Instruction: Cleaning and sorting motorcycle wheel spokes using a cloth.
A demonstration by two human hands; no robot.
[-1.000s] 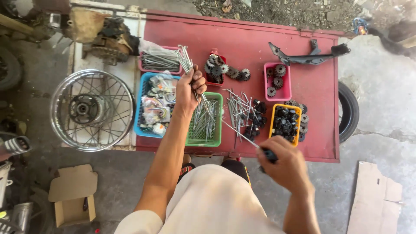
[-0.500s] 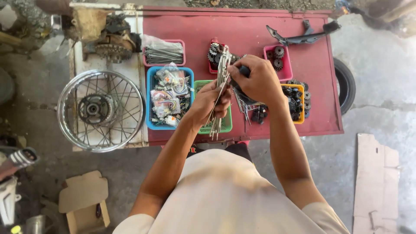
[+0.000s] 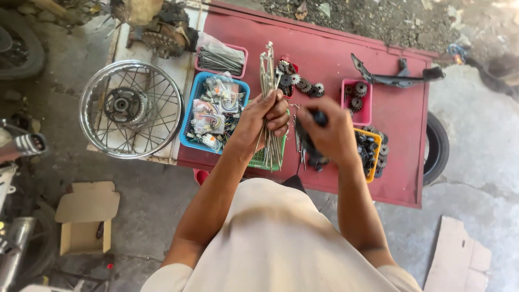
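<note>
Leftmost, an open cardboard box (image 3: 86,219) sits on the concrete floor, well apart from the red table (image 3: 335,59). Off that table's left edge lies a spoked wheel rim (image 3: 130,108) on a pale board. On the table's left part, a pink tray (image 3: 220,58) holds loose spokes, and just below it a blue tray (image 3: 216,111) is filled with small bagged parts. Over the table's middle, the left hand (image 3: 265,116) is clamped around a bundle of metal spokes (image 3: 268,75), which stands roughly upright, its upper ends fanned above the fist and its lower ends hanging over a green tray (image 3: 267,159). Just right of that, the right hand (image 3: 330,132) is closed around a dark-handled tool (image 3: 320,117); what kind of tool cannot be told. The 2 hands are near each other but not touching. Loose gears (image 3: 305,85) lie behind them on the table. Further right, a second pink tray (image 3: 358,100) holds more gears, and a yellow tray (image 3: 372,154) holds dark parts. At the table's far right end lies a black bracket (image 3: 397,78), and a tyre (image 3: 439,147) shows beyond the table's edge.
</note>
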